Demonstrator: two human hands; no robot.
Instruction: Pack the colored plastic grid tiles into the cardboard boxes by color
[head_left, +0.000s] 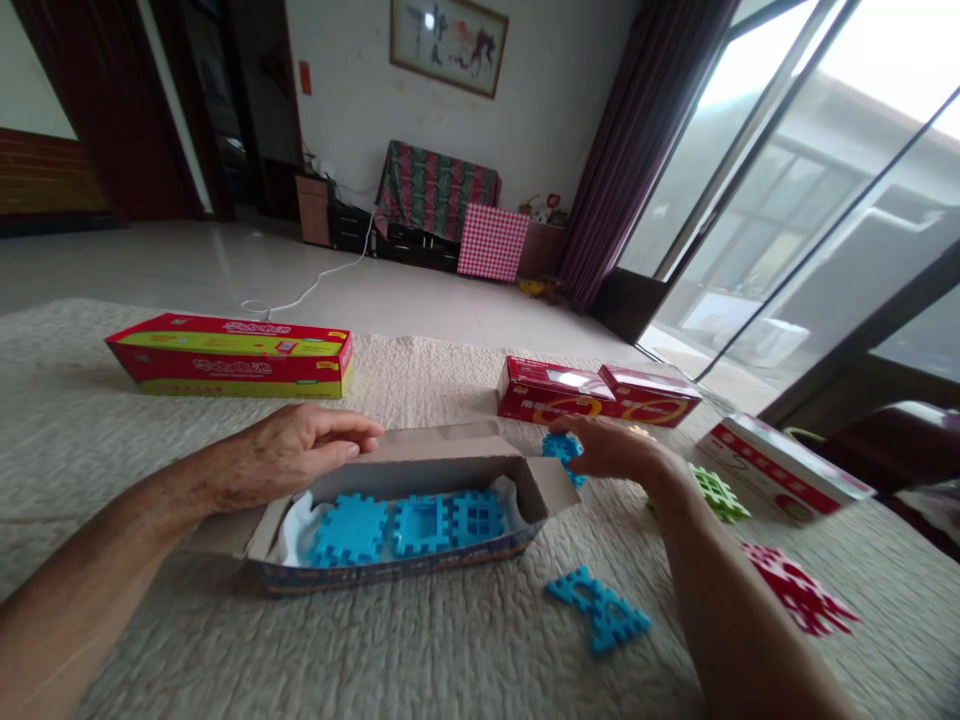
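An open cardboard box (pixel 420 560) lies on the quilted cover in front of me, with three blue interlocking plastic tiles (pixel 409 525) lying in a white bag inside it. My left hand (pixel 296 455) rests on the box's back left rim, fingers curled over the edge. My right hand (pixel 611 450) is just past the box's right end flap, fingers closed on a blue tile (pixel 560 447). Two joined blue tiles (pixel 600 607) lie loose on the cover near my right forearm.
A long red and yellow box (pixel 232 355) lies at the back left. Two red boxes (pixel 596 392) sit behind my right hand, a white and red box (pixel 780 468) to the right. A green tile (pixel 718 492) and red tiles (pixel 799 592) lie at right.
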